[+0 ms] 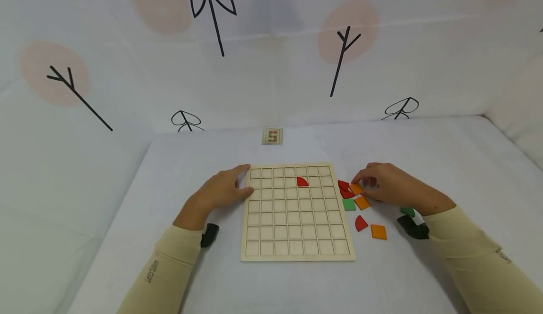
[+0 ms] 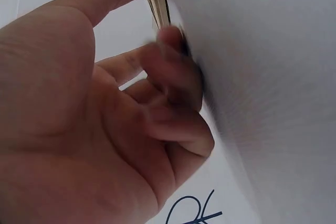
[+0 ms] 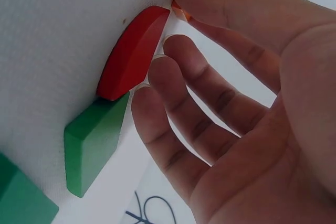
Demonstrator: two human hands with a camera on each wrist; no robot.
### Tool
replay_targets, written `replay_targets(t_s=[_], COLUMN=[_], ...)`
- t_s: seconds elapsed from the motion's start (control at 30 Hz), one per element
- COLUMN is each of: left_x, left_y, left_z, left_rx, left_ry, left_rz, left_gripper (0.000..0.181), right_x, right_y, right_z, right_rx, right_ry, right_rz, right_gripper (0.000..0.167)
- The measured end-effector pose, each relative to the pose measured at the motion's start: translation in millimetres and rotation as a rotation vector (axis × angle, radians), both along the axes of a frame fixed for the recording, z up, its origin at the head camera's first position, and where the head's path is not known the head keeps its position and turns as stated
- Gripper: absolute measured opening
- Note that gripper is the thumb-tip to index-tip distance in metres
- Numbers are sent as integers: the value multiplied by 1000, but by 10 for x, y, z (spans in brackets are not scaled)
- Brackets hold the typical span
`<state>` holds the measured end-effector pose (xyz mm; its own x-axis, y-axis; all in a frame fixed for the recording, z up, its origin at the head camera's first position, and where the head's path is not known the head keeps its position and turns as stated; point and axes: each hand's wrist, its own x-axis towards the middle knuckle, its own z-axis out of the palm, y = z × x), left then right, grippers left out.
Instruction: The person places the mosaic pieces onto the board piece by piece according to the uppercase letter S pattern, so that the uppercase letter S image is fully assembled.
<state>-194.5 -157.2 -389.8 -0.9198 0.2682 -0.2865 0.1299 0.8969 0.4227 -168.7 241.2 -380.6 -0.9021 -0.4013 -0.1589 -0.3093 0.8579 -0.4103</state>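
In the head view, my left hand (image 1: 220,189) holds the left edge of a pale wooden grid board (image 1: 280,206), thumb and index finger apart at the rim near its upper left corner. The left wrist view shows the other fingers curled beside the board's edge (image 2: 156,3). A red quarter-circle tile (image 1: 302,182) lies in one upper cell. Right of the board, my right hand (image 1: 388,184) pinches an orange square tile (image 1: 356,189) between thumb and index finger. Its remaining fingers hang near a red tile (image 3: 134,53) and a green tile (image 3: 97,142).
Close to the board's right edge lie red tiles (image 1: 345,193), a green square (image 1: 349,204) and another orange square (image 1: 362,202). Nearer are a red quarter-circle (image 1: 361,223) and an orange square (image 1: 379,232). A small card with an S pattern (image 1: 272,136) lies behind the board.
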Motion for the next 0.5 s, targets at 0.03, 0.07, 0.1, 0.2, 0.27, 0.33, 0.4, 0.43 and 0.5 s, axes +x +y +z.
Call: replay_targets(t_s=[0.03,0.07,0.1,0.2,0.27,0.33,0.4,0.43,0.5], left_x=[-7,-14,-20,-32,-35,-37,-39,-39,-34], left_y=[-3,-6,-11,-26,-32,-31,-26,-24,-18], left_z=[-7,-14,-23,-43,-38,-25,-16,-14,-16], left_rx=[17,32,48,94,106,97,79,70,59], left_ry=[-14,-25,-40,-82,-97,-102,-99,-98,-97], left_rz=[4,6,8,16,19,14,5,3,1], left_gripper=[76,77,78,81,82,84,85,86,87], right_x=[-4,-8,-11,-17,-16,-15,-11,-6,0], right_y=[1,1,2,11,10,6,-5,-14,-37], right_z=[3,5,4,0,1,9,29,43,70], right_rx=[1,-1,-1,3,9,18,21,18,11], right_ry=[-1,-3,-4,4,25,44,57,52,37], right_rz=[-3,-6,-7,-10,-21,-33,-46,-54,-57], right_gripper=[26,25,25,23,22,22,21,21,23])
